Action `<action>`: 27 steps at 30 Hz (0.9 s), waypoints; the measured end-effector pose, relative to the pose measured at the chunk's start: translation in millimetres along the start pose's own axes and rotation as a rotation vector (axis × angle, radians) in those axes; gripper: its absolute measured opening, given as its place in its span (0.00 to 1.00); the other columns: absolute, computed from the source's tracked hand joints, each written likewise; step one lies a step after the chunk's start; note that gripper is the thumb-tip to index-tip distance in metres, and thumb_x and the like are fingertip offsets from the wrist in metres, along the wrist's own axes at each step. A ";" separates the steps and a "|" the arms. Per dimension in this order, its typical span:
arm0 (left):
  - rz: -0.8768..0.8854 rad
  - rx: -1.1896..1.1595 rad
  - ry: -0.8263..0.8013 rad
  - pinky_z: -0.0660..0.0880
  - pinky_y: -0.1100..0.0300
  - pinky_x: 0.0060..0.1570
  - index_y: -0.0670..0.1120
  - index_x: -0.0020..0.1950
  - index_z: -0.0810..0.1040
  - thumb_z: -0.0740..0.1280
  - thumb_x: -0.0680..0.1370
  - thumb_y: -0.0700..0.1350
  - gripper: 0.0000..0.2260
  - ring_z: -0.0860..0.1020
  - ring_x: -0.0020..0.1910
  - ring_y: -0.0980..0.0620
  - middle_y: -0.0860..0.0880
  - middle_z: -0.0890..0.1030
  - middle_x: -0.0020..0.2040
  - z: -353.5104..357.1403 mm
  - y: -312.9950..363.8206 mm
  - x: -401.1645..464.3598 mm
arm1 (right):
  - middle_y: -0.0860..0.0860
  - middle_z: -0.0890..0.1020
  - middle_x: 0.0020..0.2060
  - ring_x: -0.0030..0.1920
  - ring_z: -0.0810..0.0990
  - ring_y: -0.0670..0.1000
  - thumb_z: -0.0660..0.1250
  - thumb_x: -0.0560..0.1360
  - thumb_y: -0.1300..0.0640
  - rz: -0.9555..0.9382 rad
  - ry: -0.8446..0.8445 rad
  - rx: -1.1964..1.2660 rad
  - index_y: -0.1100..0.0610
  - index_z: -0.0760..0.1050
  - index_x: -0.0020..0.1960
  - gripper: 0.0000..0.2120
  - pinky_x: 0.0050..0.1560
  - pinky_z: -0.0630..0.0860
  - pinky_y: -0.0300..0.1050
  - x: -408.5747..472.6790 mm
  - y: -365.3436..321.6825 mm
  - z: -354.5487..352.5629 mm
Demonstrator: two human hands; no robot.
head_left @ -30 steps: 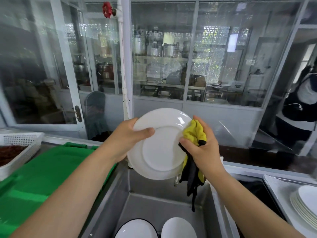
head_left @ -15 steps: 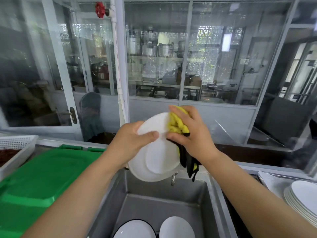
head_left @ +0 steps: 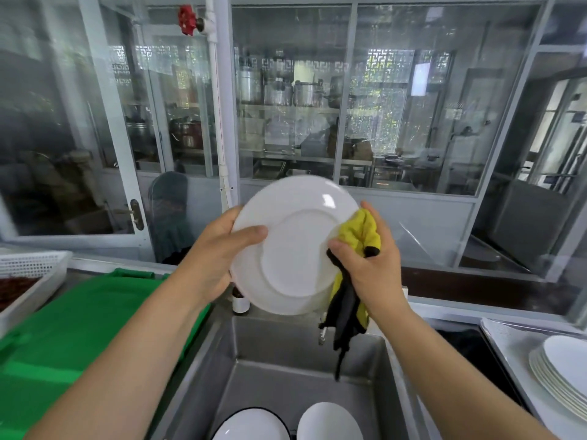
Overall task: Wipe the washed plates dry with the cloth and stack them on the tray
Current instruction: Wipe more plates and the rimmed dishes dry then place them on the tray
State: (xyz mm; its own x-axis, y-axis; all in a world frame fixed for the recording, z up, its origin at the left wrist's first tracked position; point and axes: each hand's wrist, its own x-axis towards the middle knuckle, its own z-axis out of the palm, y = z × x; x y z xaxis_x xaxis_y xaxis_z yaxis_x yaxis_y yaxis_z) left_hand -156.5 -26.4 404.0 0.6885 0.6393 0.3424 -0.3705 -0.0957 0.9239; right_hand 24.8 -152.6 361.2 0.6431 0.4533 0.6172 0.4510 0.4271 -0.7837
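Note:
A white plate [head_left: 295,249] stands nearly upright above the steel sink [head_left: 254,373], its underside facing me. My left hand [head_left: 216,258] grips its left rim, thumb on the near face. My right hand [head_left: 371,265] holds a yellow and black cloth [head_left: 355,274] bunched against the plate's right rim, with the cloth's dark end hanging down. At the right, a stack of white plates [head_left: 562,373] rests on a pale tray [head_left: 508,350]. Two more white plates, one [head_left: 254,423] with a dark rim and one [head_left: 327,420] plain, lie at the sink's bottom.
A green plastic lid or bin [head_left: 63,328] covers the counter on the left, with a white perforated basket [head_left: 35,274] behind it. A small bottle [head_left: 240,301] stands at the sink's back edge. Glass partitions and a white pipe [head_left: 222,122] rise behind the counter.
My right hand has slid the cloth from the plate's upper middle out to its right rim. The plate now shows more of its face, and my view has shifted slightly.

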 end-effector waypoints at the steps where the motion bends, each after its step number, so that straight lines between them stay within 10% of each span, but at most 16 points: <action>1: -0.024 0.081 -0.018 0.81 0.57 0.38 0.52 0.46 0.82 0.76 0.65 0.47 0.11 0.84 0.41 0.52 0.51 0.85 0.43 -4.0 2.4 3.1 | 0.42 0.75 0.55 0.55 0.75 0.36 0.78 0.63 0.53 -0.060 -0.063 -0.116 0.32 0.66 0.63 0.35 0.55 0.71 0.28 -0.5 -2.1 -1.1; 5: -0.065 0.291 -0.070 0.81 0.59 0.38 0.49 0.47 0.83 0.72 0.65 0.54 0.14 0.84 0.41 0.50 0.49 0.86 0.43 -3.5 3.5 5.1 | 0.41 0.68 0.53 0.53 0.70 0.33 0.78 0.67 0.56 -0.203 -0.241 -0.363 0.37 0.63 0.68 0.38 0.54 0.65 0.23 -0.5 -6.4 -6.5; 13: -0.013 0.395 -0.139 0.75 0.61 0.37 0.56 0.40 0.83 0.74 0.68 0.57 0.06 0.82 0.37 0.54 0.50 0.85 0.38 17.4 -12.2 -1.8 | 0.59 0.75 0.59 0.52 0.75 0.61 0.75 0.68 0.46 -0.778 -0.525 -0.930 0.54 0.70 0.70 0.34 0.49 0.76 0.54 22.1 -40.6 12.5; 20: 0.053 0.165 0.091 0.79 0.46 0.47 0.53 0.45 0.84 0.72 0.69 0.54 0.08 0.84 0.44 0.45 0.46 0.85 0.45 16.4 -7.7 -3.2 | 0.42 0.68 0.56 0.54 0.70 0.34 0.74 0.70 0.53 -0.309 -0.279 -0.369 0.40 0.65 0.68 0.31 0.56 0.64 0.24 28.9 -25.8 2.2; 27: 0.087 -0.189 0.224 0.79 0.60 0.38 0.54 0.46 0.84 0.69 0.74 0.46 0.05 0.84 0.44 0.54 0.52 0.86 0.46 28.8 -17.3 -7.3 | 0.38 0.83 0.46 0.48 0.81 0.37 0.70 0.71 0.55 0.014 0.066 0.085 0.32 0.76 0.53 0.18 0.46 0.75 0.30 -0.6 0.4 19.8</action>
State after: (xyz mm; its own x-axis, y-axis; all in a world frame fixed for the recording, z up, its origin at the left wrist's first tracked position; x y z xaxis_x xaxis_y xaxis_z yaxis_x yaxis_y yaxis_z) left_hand -137.2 -51.5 390.4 0.5022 0.7894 0.3530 -0.5458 -0.0273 0.8375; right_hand 12.3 -137.2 361.8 0.6899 0.4084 0.5977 0.3894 0.4867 -0.7820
